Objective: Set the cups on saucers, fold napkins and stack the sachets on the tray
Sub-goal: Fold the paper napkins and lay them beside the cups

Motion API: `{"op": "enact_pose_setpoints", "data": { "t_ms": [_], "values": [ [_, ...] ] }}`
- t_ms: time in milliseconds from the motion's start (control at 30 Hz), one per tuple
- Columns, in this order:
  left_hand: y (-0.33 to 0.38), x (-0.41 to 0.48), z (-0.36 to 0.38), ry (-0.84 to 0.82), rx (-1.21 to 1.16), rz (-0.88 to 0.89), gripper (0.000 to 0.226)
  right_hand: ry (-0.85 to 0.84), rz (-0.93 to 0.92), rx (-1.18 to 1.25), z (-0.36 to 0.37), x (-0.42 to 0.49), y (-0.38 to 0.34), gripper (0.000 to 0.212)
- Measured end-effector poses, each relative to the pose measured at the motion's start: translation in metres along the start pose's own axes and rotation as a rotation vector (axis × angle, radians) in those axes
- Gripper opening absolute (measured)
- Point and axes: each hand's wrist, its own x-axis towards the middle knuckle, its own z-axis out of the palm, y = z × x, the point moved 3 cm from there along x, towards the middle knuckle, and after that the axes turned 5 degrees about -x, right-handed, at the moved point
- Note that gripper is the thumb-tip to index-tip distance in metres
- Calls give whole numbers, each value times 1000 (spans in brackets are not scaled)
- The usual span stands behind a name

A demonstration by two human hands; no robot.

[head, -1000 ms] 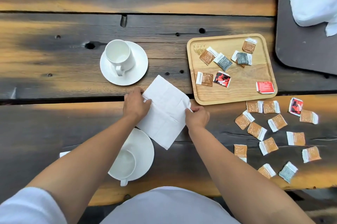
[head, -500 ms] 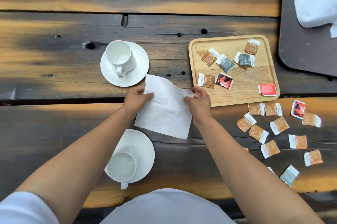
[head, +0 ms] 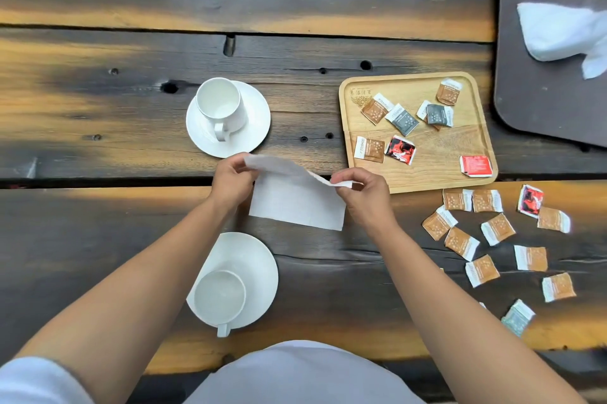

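Since half a second ago the far edge of the napkin (head: pixel 297 203) has lifted off the table (head: pixel 98 108) and come toward the person, each far corner pinched by one hand: the left hand (head: pixel 234 181) and the right hand (head: pixel 359 190). The napkin lies directly between the hands, long axis left to right, both equally near; the fold likely lands on its near edge. Largest to smallest: one dark tray (head: pixel 542 108) holding loose napkins, one wooden tray (head: pixel 427 180), two saucers each carrying a cup, about eight sachets on the wooden tray and roughly thirteen beside it.
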Motion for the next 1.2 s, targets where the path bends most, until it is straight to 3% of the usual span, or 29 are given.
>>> {"op": "enact_pose_setpoints", "data": {
  "t_ms": [167, 333, 633, 900, 1067, 1200],
  "values": [
    [-5, -8, -4, 34, 62, 17, 48, -51, -93, -141, 3, -17, 18, 36],
    [-19, -8, -8, 116, 143, -100, 56, -136, -153, -406, 11, -21, 33, 35],
    [-17, -6, 12, 58, 544, 15, 29, -331, -160, -693, 21, -24, 41, 56],
    [-16, 2, 24, 116, 821, -7, 46, -226, -181, -647, 30, -2, 19, 50],
    [-21, 3, 24, 52, 697, 3, 49, -235, -102, -873, 45, 27, 8, 47],
    [-22, 3, 20, 88, 597, 41, 49, -228, -81, -909, 53, 39, 5, 39]
  ]
}}
